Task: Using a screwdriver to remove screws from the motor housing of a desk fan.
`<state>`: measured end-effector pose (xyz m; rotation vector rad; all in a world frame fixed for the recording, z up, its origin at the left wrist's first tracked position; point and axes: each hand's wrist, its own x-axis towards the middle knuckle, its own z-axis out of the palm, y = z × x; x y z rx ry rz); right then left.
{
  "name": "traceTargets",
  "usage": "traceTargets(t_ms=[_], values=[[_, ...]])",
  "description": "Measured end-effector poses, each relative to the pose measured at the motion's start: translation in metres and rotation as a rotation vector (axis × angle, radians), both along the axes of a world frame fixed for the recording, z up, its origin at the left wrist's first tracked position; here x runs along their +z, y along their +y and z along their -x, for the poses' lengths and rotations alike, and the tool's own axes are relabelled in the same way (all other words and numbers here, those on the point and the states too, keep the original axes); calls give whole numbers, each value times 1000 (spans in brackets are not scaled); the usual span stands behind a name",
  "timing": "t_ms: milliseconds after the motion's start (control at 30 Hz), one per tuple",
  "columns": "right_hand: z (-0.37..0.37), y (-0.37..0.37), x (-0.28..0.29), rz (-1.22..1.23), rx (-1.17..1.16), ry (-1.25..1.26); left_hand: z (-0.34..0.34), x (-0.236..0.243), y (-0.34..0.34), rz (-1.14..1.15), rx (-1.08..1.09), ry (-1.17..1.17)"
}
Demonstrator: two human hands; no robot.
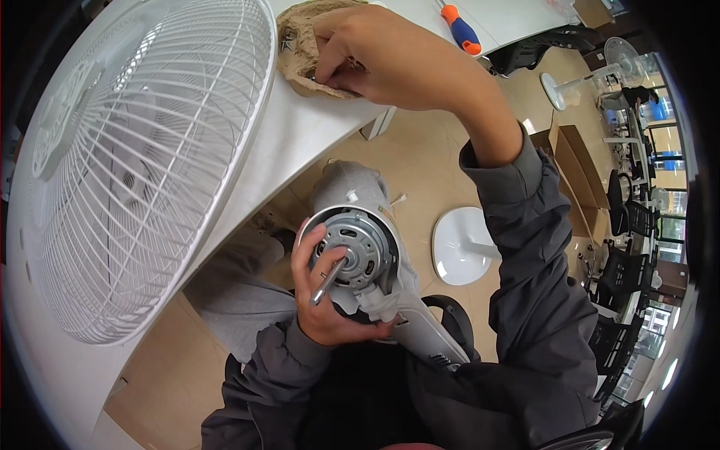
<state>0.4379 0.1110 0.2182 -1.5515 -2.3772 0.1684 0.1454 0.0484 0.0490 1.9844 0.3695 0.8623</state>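
A fan's motor head (367, 238) rests over my lap, its metal motor facing up in a white housing and its shaft (328, 280) pointing toward me. Around the near left side of that housing curls my left hand (319, 304), gripping it with fingers by the shaft. A white neck (431, 330) runs from the head down to the right. Up on the table, my right hand (390, 60) reaches into a crumpled brown paper-like holder (291, 71). Small metal pieces like screws (287, 37) lie inside it. My right fingertips are pinched together; what they hold is hidden.
A large white fan grille (161, 142) stands on the white table (300, 124) at left. An orange and blue screwdriver (460, 31) lies near the table's far right edge. On the floor are a white fan base (454, 247) and an open cardboard box (581, 169); black chairs (624, 277) line the right.
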Motion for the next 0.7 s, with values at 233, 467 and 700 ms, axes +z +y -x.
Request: traceTargets(t_ms=[233,467,700], values=[[0,-8,-29,-20,-74,-46,3,1,-1,-49,18,-8],[14,-6,-26,-149,-55,-488,6,7,-2,-40,10,6],[10,-8,-28,-161,-29,-527,5,8,-3,-47,24,0]])
